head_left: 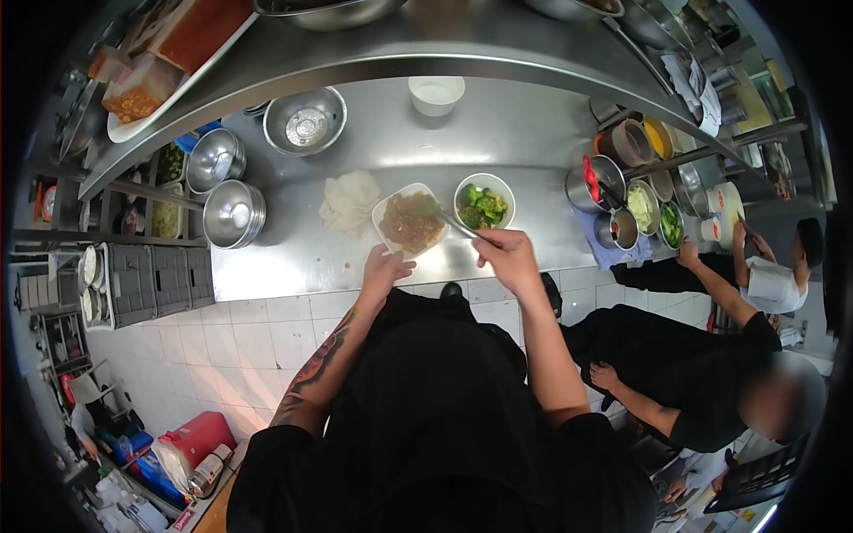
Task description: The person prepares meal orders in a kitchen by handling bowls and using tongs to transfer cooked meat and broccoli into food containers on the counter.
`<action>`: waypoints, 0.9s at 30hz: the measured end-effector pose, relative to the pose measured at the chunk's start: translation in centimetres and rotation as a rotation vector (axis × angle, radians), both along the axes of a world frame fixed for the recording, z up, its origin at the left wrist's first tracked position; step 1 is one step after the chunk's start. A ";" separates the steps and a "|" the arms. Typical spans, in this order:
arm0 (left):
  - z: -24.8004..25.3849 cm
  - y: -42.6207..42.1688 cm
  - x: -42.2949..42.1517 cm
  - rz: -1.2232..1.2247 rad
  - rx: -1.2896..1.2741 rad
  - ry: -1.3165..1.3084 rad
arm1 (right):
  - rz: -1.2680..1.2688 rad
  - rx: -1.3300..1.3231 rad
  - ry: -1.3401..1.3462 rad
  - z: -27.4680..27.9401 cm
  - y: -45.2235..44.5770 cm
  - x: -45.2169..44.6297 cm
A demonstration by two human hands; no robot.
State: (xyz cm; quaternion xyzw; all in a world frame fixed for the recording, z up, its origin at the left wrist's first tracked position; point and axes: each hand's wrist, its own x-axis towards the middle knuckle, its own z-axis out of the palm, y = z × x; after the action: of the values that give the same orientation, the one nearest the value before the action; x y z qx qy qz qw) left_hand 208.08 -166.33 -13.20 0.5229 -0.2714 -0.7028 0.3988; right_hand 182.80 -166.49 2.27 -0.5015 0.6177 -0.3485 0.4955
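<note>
A white square dish (380, 233) filled with brown sliced meat in sauce sits on the steel counter in front of me. My left hand (386, 269) is at its lower left edge, fingers apart; whether they touch the rim I cannot tell. My right hand (509, 258) is closed around a long metal utensil (458, 224), perhaps tongs or a spoon. Its tip reaches over the right side of the meat, where a bit of green shows. Just right of the dish stands a round white bowl (484, 226) of broccoli (481, 206). A crumpled pale cloth (349, 202) lies to the left.
Stacked steel bowls (235, 216) and a large steel basin (305, 120) stand at left. A white bowl (436, 94) is at the back. Pots and vegetable containers (641, 204) fill the right end. A steel shelf (426, 62) spans overhead. Co-workers (675, 373) stand at right.
</note>
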 end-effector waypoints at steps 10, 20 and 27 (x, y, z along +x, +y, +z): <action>-2.1 -0.1 -1.0 0.117 -0.065 0.023 | -0.128 -0.068 0.364 -0.9 2.0 -2.8; 2.3 -2.2 3.6 -0.036 -0.314 -0.213 | 0.063 -0.272 0.497 1.6 1.9 -1.1; 11.6 -10.5 0.3 -0.484 -0.640 -0.541 | 0.103 -0.541 0.664 6.0 -3.4 -5.0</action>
State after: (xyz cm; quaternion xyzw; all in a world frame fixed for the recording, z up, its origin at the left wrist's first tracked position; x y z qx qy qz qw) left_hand 208.34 -176.85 -1.62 0.4599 -0.6818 -0.4955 0.2798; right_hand 177.80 -169.86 8.24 -0.7286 0.6041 -0.2922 0.1374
